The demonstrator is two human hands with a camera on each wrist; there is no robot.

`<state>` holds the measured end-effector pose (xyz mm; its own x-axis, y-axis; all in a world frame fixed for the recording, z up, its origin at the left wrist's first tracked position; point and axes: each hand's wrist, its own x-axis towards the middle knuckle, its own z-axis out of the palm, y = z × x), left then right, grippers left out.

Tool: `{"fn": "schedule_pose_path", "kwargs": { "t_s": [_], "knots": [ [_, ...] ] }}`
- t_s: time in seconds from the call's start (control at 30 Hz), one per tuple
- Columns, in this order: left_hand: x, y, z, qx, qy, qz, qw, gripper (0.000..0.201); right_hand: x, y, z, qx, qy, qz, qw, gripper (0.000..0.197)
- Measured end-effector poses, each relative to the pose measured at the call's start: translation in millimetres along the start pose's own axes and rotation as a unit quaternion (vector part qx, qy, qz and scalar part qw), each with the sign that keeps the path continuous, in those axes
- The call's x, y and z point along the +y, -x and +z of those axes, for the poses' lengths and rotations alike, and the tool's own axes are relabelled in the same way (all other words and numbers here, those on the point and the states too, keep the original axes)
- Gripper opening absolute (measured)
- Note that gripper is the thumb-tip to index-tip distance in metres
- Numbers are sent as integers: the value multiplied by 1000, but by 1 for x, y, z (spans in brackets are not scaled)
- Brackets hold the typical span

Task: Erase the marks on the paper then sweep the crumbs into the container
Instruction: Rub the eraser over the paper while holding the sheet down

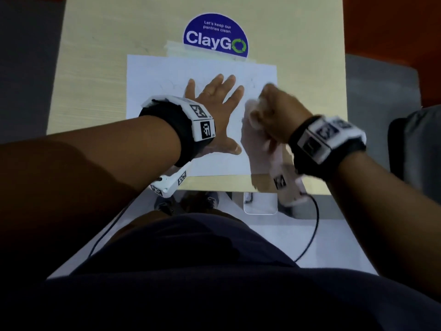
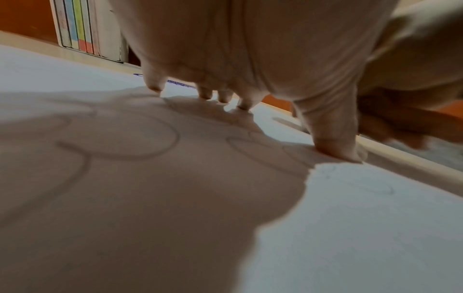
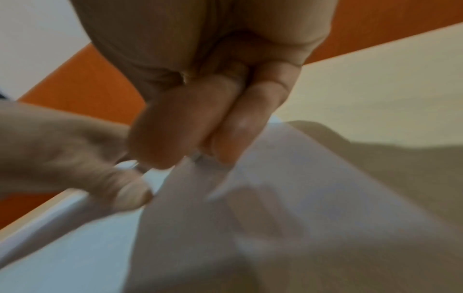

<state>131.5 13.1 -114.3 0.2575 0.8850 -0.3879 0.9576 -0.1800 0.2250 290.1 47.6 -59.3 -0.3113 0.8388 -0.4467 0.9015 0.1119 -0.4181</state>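
A white paper lies taped on the wooden table. My left hand presses flat on its middle with the fingers spread. In the left wrist view the left hand stands on its fingertips over looping pencil marks. My right hand is curled and motion-blurred over the paper's right part. Its thumb and finger pinch a small white eraser, mostly hidden. A clear container sits just below the table's near edge. No crumbs are discernible.
A blue ClayGo sticker and strips of tape lie beyond the paper's far edge. A dark seat stands to the right of the table. Cables hang from both wrists. Orange floor surrounds the table.
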Motion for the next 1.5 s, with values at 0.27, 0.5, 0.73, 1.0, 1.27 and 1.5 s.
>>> {"fn": "schedule_pose_path", "kwargs": {
  "t_s": [0.27, 0.5, 0.73, 1.0, 1.27, 1.5],
  "knots": [
    [0, 2, -2, -6, 4, 4, 1000, 120, -2, -15, -7, 19, -37, 30, 999, 14],
    [1, 4, -3, -8, 9, -2, 1000, 119, 10, 5, 5, -11, -26, 11, 1000, 11],
    [1, 4, -4, -14, 5, -1, 1000, 120, 22, 19, 12, -21, -57, 20, 998, 11],
    [1, 3, -4, -12, 2, 3, 1000, 121, 17, 15, 9, -18, -86, 35, 996, 10],
    [2, 3, -6, -17, 5, -2, 1000, 121, 12, -2, 4, 12, -54, 12, 998, 11],
    [2, 4, -6, -15, 4, 0, 1000, 120, 0, -14, 0, 18, -64, 6, 998, 10]
  ]
}}
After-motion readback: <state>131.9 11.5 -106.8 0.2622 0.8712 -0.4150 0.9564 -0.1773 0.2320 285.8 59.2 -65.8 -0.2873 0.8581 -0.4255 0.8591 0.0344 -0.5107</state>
